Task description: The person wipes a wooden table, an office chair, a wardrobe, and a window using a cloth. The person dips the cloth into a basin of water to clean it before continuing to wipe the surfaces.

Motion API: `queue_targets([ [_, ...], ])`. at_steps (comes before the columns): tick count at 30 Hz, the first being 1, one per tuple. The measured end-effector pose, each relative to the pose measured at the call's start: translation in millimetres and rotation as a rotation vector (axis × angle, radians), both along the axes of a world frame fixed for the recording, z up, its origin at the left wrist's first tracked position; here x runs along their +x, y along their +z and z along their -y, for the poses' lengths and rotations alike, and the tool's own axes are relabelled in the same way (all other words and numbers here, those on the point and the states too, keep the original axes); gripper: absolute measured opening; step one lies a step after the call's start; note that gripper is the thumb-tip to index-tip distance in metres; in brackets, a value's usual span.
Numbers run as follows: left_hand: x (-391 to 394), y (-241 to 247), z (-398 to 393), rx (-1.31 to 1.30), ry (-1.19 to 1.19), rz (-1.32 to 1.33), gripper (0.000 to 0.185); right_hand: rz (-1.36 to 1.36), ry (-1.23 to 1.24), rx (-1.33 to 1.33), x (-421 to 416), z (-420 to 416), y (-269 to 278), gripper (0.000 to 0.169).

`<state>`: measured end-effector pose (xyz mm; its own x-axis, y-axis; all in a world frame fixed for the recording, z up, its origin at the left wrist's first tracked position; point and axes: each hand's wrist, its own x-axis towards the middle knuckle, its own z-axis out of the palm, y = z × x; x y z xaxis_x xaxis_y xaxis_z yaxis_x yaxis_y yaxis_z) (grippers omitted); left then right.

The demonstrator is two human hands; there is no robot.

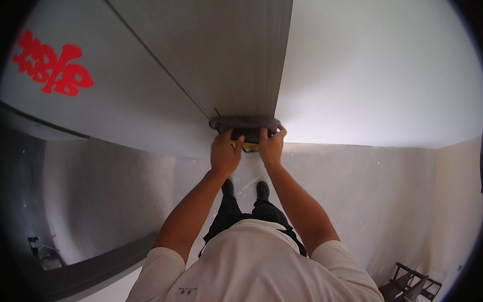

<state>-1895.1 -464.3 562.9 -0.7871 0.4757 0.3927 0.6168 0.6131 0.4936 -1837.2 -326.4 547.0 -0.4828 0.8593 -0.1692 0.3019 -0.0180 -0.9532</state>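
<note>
In front of me, at about the foot of a grey panel (213, 42), is a dark, soft-looking bundle (244, 122), possibly folded cloth. My left hand (225, 152) grips its near left side, fingers on the front and thumb pointing inward. At the right end, my right hand (271, 146) holds it, with the fingers wrapped around the edge. A strip of something yellow (249, 146) shows just under the bundle between my hands. What the yellow thing is cannot be made out, and the far side of the bundle is hidden.
A white wall surface (368, 75) stands to the right of the panel. On the pale surface at left is a red character decal (55, 66). Grey floor (336, 186) lies below, with a dark-framed opening (102, 262) at lower left and a dark wooden chair (412, 288) at lower right.
</note>
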Motion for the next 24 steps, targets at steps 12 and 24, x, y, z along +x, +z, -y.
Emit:
queue_targets([
  [12, -60, 14, -29, -0.478, -0.506, 0.366, 0.042, 0.053, 0.349, -0.334, -6, -27, -35, 0.048],
  [24, -59, -11, 19, -0.348, -0.441, 0.158, 0.041, 0.074, -0.131, 0.274, -14, 40, -12, 0.042],
])
